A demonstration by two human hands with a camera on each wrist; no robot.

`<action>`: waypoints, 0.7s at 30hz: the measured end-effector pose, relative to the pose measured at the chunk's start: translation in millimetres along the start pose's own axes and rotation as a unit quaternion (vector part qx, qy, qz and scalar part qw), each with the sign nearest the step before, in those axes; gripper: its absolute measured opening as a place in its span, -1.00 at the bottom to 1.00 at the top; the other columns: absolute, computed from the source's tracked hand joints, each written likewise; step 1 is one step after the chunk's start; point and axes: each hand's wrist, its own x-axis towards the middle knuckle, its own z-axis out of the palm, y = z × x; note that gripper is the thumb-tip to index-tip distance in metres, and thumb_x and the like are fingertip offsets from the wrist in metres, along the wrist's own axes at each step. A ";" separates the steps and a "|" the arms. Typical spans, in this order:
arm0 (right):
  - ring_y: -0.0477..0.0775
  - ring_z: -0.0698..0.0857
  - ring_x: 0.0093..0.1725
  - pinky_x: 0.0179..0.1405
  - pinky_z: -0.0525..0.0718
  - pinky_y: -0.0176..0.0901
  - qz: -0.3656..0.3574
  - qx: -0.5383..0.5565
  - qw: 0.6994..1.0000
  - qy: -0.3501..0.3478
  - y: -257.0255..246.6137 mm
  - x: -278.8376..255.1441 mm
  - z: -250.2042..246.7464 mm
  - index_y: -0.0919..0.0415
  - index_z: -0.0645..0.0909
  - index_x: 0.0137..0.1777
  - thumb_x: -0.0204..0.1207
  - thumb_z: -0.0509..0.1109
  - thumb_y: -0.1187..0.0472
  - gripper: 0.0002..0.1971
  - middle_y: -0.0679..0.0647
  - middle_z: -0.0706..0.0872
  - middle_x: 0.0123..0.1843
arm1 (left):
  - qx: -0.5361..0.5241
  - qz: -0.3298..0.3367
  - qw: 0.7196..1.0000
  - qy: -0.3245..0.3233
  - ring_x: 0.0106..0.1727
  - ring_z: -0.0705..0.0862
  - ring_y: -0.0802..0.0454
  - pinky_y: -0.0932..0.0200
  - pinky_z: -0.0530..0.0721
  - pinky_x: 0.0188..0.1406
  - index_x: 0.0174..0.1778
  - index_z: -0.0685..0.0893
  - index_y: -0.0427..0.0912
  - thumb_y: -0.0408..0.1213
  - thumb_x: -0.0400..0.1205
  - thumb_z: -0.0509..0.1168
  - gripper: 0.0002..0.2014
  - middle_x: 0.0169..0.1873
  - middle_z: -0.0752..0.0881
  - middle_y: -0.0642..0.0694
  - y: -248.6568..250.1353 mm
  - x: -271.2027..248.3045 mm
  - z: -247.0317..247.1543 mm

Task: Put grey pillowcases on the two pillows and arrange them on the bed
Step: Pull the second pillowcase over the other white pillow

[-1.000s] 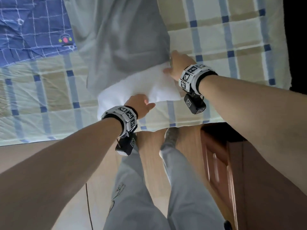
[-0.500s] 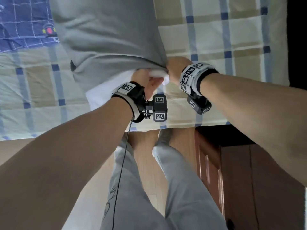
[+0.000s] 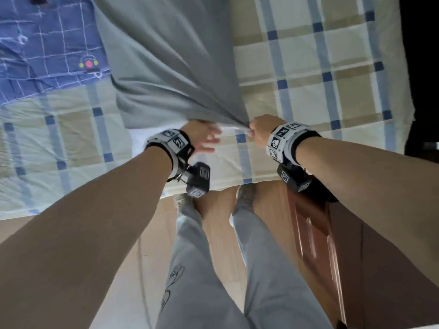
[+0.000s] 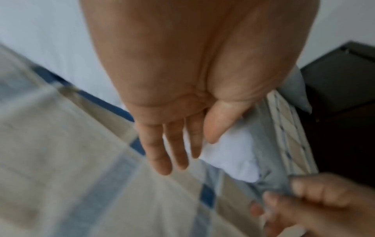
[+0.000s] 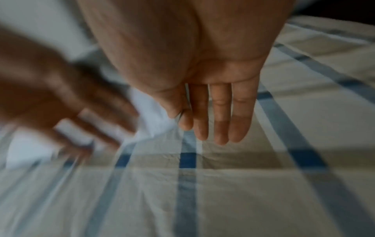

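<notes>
A grey pillowcase (image 3: 171, 67) lies lengthwise on the bed and covers most of a white pillow (image 3: 139, 144), whose near end still shows at the opening. My right hand (image 3: 252, 130) pinches the pillowcase's near right corner and pulls the fabric taut. My left hand (image 3: 209, 141) hovers open just left of it, fingers spread and blurred, beside the pillow's white corner (image 4: 229, 160). The left wrist view shows my left hand (image 4: 176, 160) holding nothing and the right hand (image 4: 294, 195) curled on the grey hem (image 4: 263, 144). No second pillow is in view.
The bed has a beige and blue plaid sheet (image 3: 308, 67), with a blue patterned blanket (image 3: 35, 43) at its far left. I stand at the bed's edge on a wooden floor (image 3: 213, 222). A brown wooden nightstand (image 3: 320, 233) is close on my right.
The pillowcase has come down over most of the exposed white pillow. My left hand left the pillow's corner and now hangs open; the right hand keeps its pinch on the corner.
</notes>
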 end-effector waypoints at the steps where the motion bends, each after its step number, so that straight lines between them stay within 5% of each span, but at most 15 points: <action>1: 0.17 0.64 -0.25 -0.25 0.52 -0.12 0.021 0.053 0.998 0.011 -2.8 0.8 1.1 0.28 0.59 -0.06 0.69 0.19 0.07 -0.72 0.06 0.56 -0.33 | 0.032 -0.021 0.999 -0.020 0.07 0.68 -0.01 0.05 0.67 0.07 0.31 0.58 -0.21 -0.50 0.71 0.06 -0.68 0.33 0.63 -0.18 -14.1 -3.6 -10.6; 4: 0.18 0.63 -0.28 -0.42 0.43 -0.20 0.062 0.156 0.986 0.002 -25.6 -1.4 11.6 0.22 0.55 -0.16 0.65 0.21 -0.08 -0.64 0.15 0.65 -0.28 | 0.092 -0.036 0.995 0.012 0.14 0.66 -0.14 -0.05 0.59 0.17 0.27 0.61 -0.29 -0.52 0.73 0.05 -0.70 0.31 0.65 -0.28 -44.0 -8.4 -54.7; 6: 0.14 0.71 -0.32 -0.39 0.67 -0.14 0.095 0.249 0.963 -0.045 -49.5 -0.8 28.1 0.22 0.57 -0.06 0.52 0.29 -0.28 -0.51 0.13 0.73 -0.18 | 0.153 -0.042 0.986 0.039 0.18 0.71 -0.18 -0.04 0.65 0.19 0.22 0.66 -0.30 -0.47 0.73 0.13 -0.75 0.24 0.71 -0.27 -62.0 -9.3 -87.6; 8: 0.20 0.82 -0.19 -0.14 0.83 0.13 0.143 0.424 0.891 -0.075 -78.0 1.9 44.2 0.23 0.55 0.23 0.37 0.40 -0.38 -0.30 0.13 0.77 -0.02 | 0.217 -0.042 0.972 0.082 0.06 0.76 -0.14 -0.04 0.73 0.14 0.09 0.70 -0.25 -0.34 0.69 0.27 -0.86 0.10 0.77 -0.23 -82.5 -8.0 -123.4; 11: 0.25 0.82 -0.04 0.01 0.80 0.20 0.165 0.580 0.793 -0.088 -125.2 12.3 50.2 0.24 0.48 0.36 0.32 0.47 -0.37 -0.19 0.13 0.70 0.18 | 0.309 -0.009 0.932 0.189 0.10 0.73 -0.16 0.01 0.69 0.17 0.17 0.64 -0.31 -0.09 0.59 0.40 -0.62 0.09 0.77 -0.21 -94.6 1.1 -171.7; 13: 0.28 0.80 0.00 0.04 0.78 0.21 0.174 0.657 0.728 -0.086 -154.2 18.6 48.7 0.21 0.36 0.48 0.29 0.49 -0.36 -0.10 0.13 0.61 0.25 | 0.298 0.035 0.923 0.243 0.25 0.65 -0.17 0.01 0.61 0.22 0.39 0.44 -0.23 0.04 0.50 0.45 -0.36 0.27 0.66 -0.20 -89.4 7.8 -193.1; 15: 0.27 0.79 -0.01 -0.02 0.80 0.18 0.185 0.704 0.684 -0.043 -172.6 28.5 47.5 0.18 0.29 0.55 0.35 0.52 -0.27 -0.11 0.17 0.58 0.29 | 0.286 0.099 0.928 0.217 0.39 0.58 -0.16 -0.09 0.55 0.38 0.59 0.22 -0.06 0.06 0.47 0.46 -0.17 0.50 0.48 -0.16 -78.9 14.2 -204.2; 18: 0.12 0.71 -0.08 -0.39 0.74 -0.21 0.265 0.694 0.669 -0.032 -189.0 48.8 24.2 0.37 0.52 0.17 0.58 0.40 -0.03 -0.57 0.21 0.68 0.15 | 0.312 0.173 0.920 0.164 0.35 0.61 -0.12 0.00 0.53 0.37 0.55 0.34 -0.05 -0.02 0.60 0.32 -0.40 0.44 0.56 -0.08 -62.7 17.3 -203.8; 21: 0.14 0.52 -0.34 -0.72 0.44 -0.20 0.325 0.659 0.666 -0.128 -189.1 33.0 -17.5 0.28 0.51 -0.30 0.72 0.11 -0.09 -0.50 0.29 0.63 -0.44 | 0.243 0.198 0.938 0.151 0.27 0.68 -0.19 -0.08 0.68 0.25 0.49 0.48 -0.03 -0.08 0.66 0.19 -0.55 0.37 0.63 -0.04 -39.1 5.9 -196.2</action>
